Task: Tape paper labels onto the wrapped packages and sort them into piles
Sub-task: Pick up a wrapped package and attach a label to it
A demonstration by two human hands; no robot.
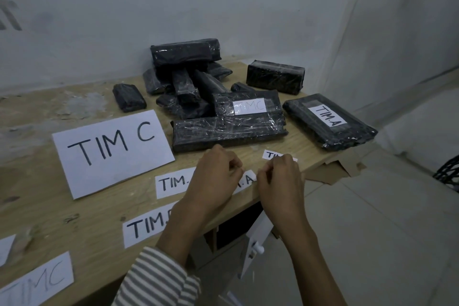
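Note:
Black wrapped packages lie on a wooden table. One package carries a taped "TIM C" label; another at the right carries "TIM.A". Behind them is a pile of unlabelled packages. My left hand and my right hand hover close together over a loose "TIM.A" label. Each pinches thumb against fingers, apparently on a thin strip of clear tape that barely shows. A small label lies partly hidden behind my right hand.
A large "TIM C" sheet lies at the left. More loose labels sit near the front edge and at the bottom left. Torn cardboard juts past the table's right edge. Walls close off the back and right.

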